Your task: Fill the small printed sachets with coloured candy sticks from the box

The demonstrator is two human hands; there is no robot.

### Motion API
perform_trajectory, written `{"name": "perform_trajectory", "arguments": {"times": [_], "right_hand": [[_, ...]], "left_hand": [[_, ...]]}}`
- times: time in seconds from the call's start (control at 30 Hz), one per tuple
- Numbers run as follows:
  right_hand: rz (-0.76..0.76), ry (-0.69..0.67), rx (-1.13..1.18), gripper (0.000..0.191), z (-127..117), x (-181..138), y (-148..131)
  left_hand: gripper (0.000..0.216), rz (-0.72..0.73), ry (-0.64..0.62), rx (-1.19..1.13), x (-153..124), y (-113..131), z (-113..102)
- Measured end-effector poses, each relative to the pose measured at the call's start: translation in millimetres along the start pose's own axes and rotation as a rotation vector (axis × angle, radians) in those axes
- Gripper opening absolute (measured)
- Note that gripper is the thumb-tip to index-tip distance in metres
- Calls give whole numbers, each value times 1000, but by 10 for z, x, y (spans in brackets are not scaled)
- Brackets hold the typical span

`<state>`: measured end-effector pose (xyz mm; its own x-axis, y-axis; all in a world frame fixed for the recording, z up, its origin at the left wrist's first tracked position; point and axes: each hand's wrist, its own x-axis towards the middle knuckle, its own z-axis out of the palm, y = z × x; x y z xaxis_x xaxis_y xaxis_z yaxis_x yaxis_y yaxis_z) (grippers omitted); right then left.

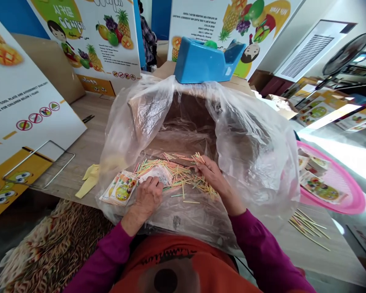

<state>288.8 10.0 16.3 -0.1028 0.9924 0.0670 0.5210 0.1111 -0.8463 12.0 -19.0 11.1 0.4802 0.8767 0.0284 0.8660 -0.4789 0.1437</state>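
Note:
My right hand [210,174] pinches a small bunch of thin pastel candy sticks [197,157], their ends poking up past my fingers. Below and to the left of it lies a loose heap of the same sticks [178,173], yellow, green, orange and pink, on clear plastic sheeting. My left hand [150,194] is closed, its fingers curled at the lower edge of a whitish packet [156,174] that lies against the heap. Just left of that hand rests a printed packet [122,188] with a yellow-green cartoon figure.
Clear plastic [256,162] lines an open carton with a blue tape dispenser [201,61] on top. Printed cartons [110,36] stand behind and left. A pink basket [354,199] with packets and some stray sticks [309,228] are at right. A yellow scrap [90,181] lies left.

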Motion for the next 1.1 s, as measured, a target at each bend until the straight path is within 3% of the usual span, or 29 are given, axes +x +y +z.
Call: {"name": "perform_trajectory", "arguments": {"times": [0.1,0.33,0.47,0.63,0.77,0.87,0.97,1.1], "right_hand": [[-46,-45,-10,20,137,187,9],[-61,-211,-751,37,388,140,-77],[-122,-261,-912,49,409,97,-197],[-146,-277,-1061,44,607,176,-355],[-69,-112,-638,30,640,172,-276],[-21,-36,-357,15,509,121,-131],[-11,40,-172,13,361,63,-27],[118,120,512,8,310,46,-22]], "left_hand": [[28,-8,4,-49,14,-7,-26],[31,-75,-2,-15,80,-20,-55],[32,-80,-28,29,7,38,4],[32,-72,-59,13,-1,91,-29],[30,-80,-49,-7,68,21,-71],[29,-74,44,-65,78,-63,-38],[29,-65,127,-108,38,-105,36],[28,-79,98,-111,-37,-92,84]]}}
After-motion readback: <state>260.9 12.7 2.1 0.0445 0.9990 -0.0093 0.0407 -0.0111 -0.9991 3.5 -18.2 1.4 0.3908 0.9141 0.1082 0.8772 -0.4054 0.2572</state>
